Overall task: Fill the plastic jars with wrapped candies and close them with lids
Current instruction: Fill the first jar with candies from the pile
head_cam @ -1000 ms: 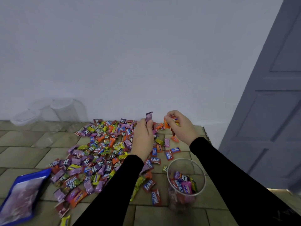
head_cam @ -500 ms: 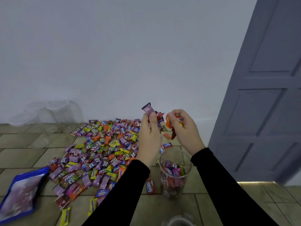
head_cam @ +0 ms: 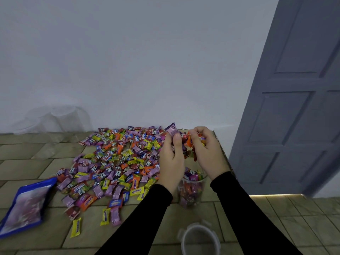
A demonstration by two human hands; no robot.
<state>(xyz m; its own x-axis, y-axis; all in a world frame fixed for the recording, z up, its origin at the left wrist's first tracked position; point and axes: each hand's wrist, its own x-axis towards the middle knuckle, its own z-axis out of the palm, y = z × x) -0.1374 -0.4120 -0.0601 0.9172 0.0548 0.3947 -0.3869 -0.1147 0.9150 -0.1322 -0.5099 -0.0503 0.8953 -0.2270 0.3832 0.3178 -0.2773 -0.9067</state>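
Jar (head_cam: 191, 192), clear, part-filled with bright wrappers; left hand (head_cam: 172, 155) pinches purple candy (head_cam: 172, 131), right hand (head_cam: 207, 150) grips several

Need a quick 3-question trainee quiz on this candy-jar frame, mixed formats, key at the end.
1. True or false: the open jar below the hands already holds some candies.
2. Multiple choice: what does the left hand pinch? A) a purple wrapped candy B) a lid C) the blue bag
3. Fill in: the right hand holds several wrapped candies, and the loose candy pile lies to the ____ of the open jar.

Key: 1 true; 2 A; 3 left
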